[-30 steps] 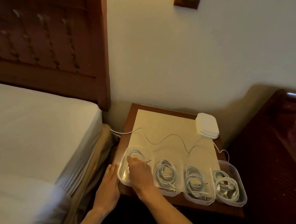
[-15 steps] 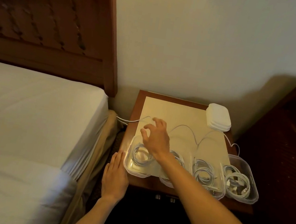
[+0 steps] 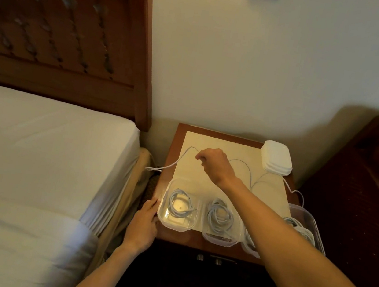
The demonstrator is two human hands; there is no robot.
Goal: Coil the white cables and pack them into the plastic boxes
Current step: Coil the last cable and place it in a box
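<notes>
Your left hand (image 3: 143, 222) lies flat, fingers straight, against the counter (image 3: 168, 162) edge, touching the nearest plastic box (image 3: 177, 206), which holds a coiled cable (image 3: 179, 203). More filled boxes (image 3: 219, 221) sit under your right forearm. Beyond them, your right hand (image 3: 214, 165) pinches the loose white cable (image 3: 175, 163), which trails off the counter's edge on its thumb side. Stacked lids (image 3: 276, 160) sit farther back, past its wrist side.

Dim, warm yellowish light falls from above — the wall (image 3: 257, 62) and the pale mat (image 3: 210, 144) catch most of it, the floor and the dark furniture (image 3: 372, 195) at right sink into shadow, a soft shadow spreads on the wall beside that furniture, and the wide lens bends the headboard (image 3: 61, 26) — the picture overall is slightly soft.
</notes>
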